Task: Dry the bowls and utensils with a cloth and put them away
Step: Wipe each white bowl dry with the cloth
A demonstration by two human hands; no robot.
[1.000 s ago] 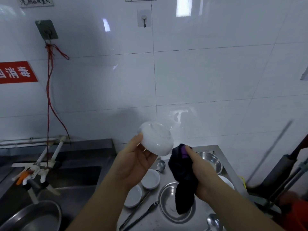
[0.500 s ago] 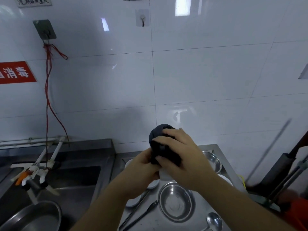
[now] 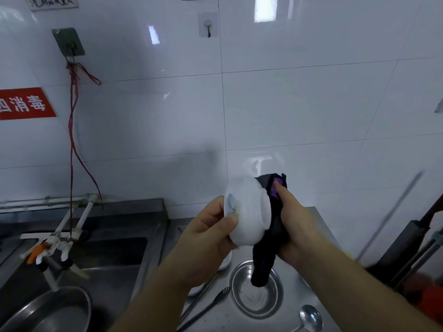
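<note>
**Grip on a tilted bowl, cloth against its base**

Grip first: my left hand (image 3: 211, 233) pinches the white bowl (image 3: 248, 212) at its rim, thumb on the outer wall and fingers curled inside, so the outside stays bare for wiping. I hold it on its side above the worktop (image 3: 287, 315), foot turned toward my right hand (image 3: 297, 226). That hand is closed around the dark cloth (image 3: 271, 233), forefinger pressing it flat against the bowl's foot; the loose tail hangs free, apparently to keep dry fabric in reserve.

Largest to smallest below:
- the sink (image 3: 115, 257) at left, with a steel basin (image 3: 48, 310) at its near edge;
- a steel dish (image 3: 256, 295) directly under the cloth's tail, placed where drips would fall;
- a white saucer (image 3: 226, 262) partly hidden by my left hand;
- a fork (image 3: 211, 305) and a spoon (image 3: 309, 317), lying flat, not yet dried by my judgement.
</note>
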